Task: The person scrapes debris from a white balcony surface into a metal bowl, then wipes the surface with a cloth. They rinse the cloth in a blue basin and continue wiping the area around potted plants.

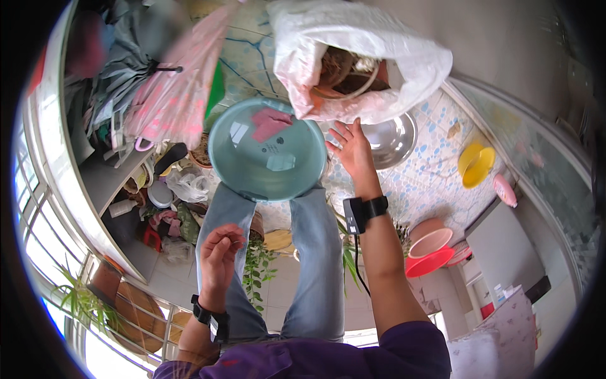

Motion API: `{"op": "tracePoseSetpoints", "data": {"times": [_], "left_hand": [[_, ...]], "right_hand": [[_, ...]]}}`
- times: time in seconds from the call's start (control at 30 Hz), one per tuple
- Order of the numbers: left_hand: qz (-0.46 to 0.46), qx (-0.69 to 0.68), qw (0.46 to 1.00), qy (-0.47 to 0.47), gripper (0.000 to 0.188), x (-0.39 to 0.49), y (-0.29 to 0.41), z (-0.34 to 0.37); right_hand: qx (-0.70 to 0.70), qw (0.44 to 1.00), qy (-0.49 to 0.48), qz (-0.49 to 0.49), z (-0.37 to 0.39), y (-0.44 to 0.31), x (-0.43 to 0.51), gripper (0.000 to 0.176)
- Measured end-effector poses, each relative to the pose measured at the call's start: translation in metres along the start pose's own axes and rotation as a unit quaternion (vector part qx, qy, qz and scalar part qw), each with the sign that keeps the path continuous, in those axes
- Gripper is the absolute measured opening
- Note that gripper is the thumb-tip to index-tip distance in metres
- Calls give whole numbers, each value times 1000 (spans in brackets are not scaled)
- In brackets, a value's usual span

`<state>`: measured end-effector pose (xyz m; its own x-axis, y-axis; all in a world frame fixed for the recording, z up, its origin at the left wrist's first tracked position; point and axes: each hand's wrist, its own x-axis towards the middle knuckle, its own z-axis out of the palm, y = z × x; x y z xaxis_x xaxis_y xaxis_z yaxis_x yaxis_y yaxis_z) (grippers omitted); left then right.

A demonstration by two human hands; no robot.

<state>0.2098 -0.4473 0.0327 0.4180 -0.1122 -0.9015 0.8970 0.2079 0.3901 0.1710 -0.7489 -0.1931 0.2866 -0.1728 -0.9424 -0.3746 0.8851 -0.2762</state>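
Observation:
My right hand (352,149) is held palm up with its fingers spread, and no object shows in it. Its fingertips come close to the lower edge of a white plastic sack (421,61); whether they touch it, I cannot tell. Inside the sack's mouth lie brown pots and dry plant matter (338,71). A shiny metal basin (395,142) sits partly behind that hand. Before my knees stands a teal plastic basin (296,173) of water with a pink cloth (270,124) in it. Over my left thigh, my left hand (221,256) has loosely curled fingers; whether they pinch anything small is unclear.
Umbrellas (175,94) crowd the upper left above a shelf of clutter with a clear plastic bag (187,182). Yellow bowls (476,166), a pink bottle (504,190) and a red basin (428,263) are on the right. A trailing plant (255,270) shows between my legs.

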Motion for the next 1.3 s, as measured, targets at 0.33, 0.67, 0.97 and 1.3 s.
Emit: {"op": "tracePoseSetpoints", "data": {"times": [0.33, 0.67, 0.97, 1.3], "left_hand": [[3, -127, 990, 63, 21, -46, 9, -40], [4, -189, 981, 55, 19, -74, 3, -61], [-11, -186, 982, 26, 19, -81, 1, -47], [16, -177, 984, 13, 19, -105, -1, -48]], "right_hand": [[71, 997, -9, -40, 20, -15, 75, 24], [-208, 920, 187, -275, 49, -73, -47, 25], [-321, 887, 169, -286, -2, -97, -91, 44], [-163, 971, 147, -98, -73, -111, -61, 42]]}}
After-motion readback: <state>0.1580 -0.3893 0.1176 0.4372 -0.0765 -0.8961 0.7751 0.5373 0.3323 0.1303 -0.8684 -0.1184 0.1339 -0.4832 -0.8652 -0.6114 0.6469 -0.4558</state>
